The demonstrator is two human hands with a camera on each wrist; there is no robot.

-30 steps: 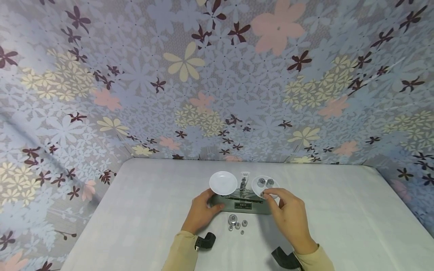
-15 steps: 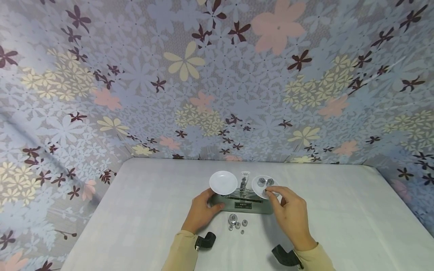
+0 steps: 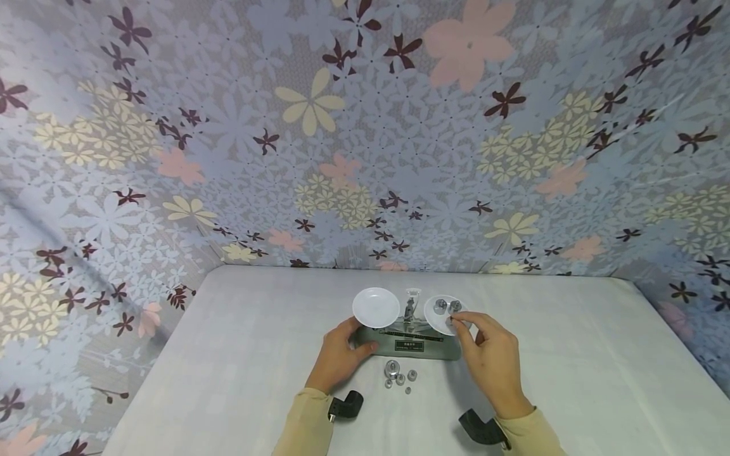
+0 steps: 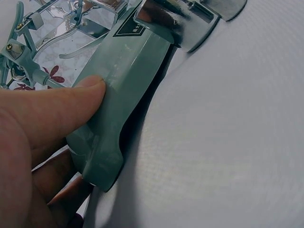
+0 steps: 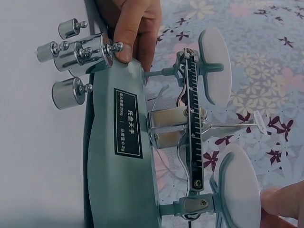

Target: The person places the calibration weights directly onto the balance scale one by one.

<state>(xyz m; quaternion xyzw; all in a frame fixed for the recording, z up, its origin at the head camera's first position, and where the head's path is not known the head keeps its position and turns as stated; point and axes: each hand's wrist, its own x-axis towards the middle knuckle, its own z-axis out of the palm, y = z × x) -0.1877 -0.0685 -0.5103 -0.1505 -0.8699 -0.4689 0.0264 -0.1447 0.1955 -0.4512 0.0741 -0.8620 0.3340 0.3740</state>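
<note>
A green two-pan balance (image 3: pixel 409 348) stands on the table. My left hand (image 3: pixel 339 356) grips the left end of its base; in the left wrist view the thumb (image 4: pixel 90 95) lies on top of the base, with fingers below its end. Over the right pan (image 3: pixel 433 322), my right hand (image 3: pixel 495 364) pinches a small metal weight (image 3: pixel 449 322) between thumb and fingertips, mostly hidden by them. Behind it, two knobbed weights (image 3: pixel 440 306) stand on that pan. The left pan (image 3: pixel 375 308) carries nothing. In the right wrist view, the right pan (image 5: pixel 240 190) hides the right fingertips.
Several metal weights of different sizes stand in front of the balance, the largest weight (image 3: pixel 391 369) nearest the base. White cloth covers the table (image 3: pixel 256 354). Flower-patterned fabric (image 3: pixel 365 126) rises behind its far edge.
My right hand has shifted slightly right over the right pan, with the small weight between its fingertips. The left hand stays on the base.
</note>
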